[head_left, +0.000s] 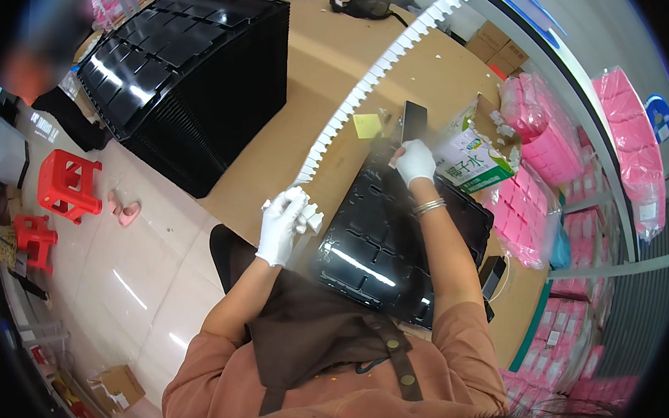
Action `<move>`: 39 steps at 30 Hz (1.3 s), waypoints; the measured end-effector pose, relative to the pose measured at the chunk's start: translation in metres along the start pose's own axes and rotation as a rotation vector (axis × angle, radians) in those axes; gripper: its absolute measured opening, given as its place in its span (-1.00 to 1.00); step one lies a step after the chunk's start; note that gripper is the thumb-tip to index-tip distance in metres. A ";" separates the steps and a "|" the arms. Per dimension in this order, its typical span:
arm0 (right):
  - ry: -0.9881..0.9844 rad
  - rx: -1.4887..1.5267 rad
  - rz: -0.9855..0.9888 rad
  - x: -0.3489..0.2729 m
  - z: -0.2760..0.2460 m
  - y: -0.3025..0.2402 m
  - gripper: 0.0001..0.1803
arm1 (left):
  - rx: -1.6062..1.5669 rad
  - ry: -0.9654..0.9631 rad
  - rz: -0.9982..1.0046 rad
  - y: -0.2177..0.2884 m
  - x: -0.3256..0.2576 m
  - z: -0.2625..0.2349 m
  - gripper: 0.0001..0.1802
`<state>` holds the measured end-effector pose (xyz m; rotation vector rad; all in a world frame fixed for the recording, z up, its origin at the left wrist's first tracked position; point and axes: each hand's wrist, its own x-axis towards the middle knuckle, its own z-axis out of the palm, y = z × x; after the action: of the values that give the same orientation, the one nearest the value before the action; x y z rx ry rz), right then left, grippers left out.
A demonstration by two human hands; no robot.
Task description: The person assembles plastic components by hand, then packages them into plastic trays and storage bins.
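My left hand (279, 225), in a white glove, is closed around several small white pieces (313, 218) that stick out past its fingers. Just above it ends a long white toothed strip (359, 97); whether the hand grips the strip too I cannot tell. My right hand (415, 164), also gloved, has its fingers drawn together over the far part of a glossy black tray (374, 237). What is in those fingers, if anything, is too small to make out. A dark phone (414, 122) lies just beyond them, and a yellow sticky note (367, 126) beside it.
A tall stack of black trays (204, 104) stands at the left on the brown table (312, 64). An open green-and-white carton (477, 152) holding white bits is right of my hand. Pink wrapped packs (520, 211) line the right. Red stools (69, 185) and a person (71, 116) are left.
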<state>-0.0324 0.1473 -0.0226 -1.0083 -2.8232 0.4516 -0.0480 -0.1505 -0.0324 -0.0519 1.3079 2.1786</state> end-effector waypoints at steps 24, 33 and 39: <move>-0.324 1.316 0.178 -0.188 0.007 -0.095 -0.89 | 0.123 -0.036 0.156 -0.003 -0.037 0.007 -0.85; -0.141 0.816 -0.237 -0.199 -0.016 -0.060 -0.93 | -0.175 0.053 0.006 -0.006 -0.025 -0.016 -0.87; -0.020 0.192 -0.340 -0.218 0.016 -0.054 -0.89 | -0.168 0.043 0.022 -0.012 -0.026 -0.019 -0.88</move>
<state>0.1008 -0.0340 -0.0213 -0.4783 -2.8193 0.6760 -0.0248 -0.1738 -0.0433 -0.1512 1.1502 2.3135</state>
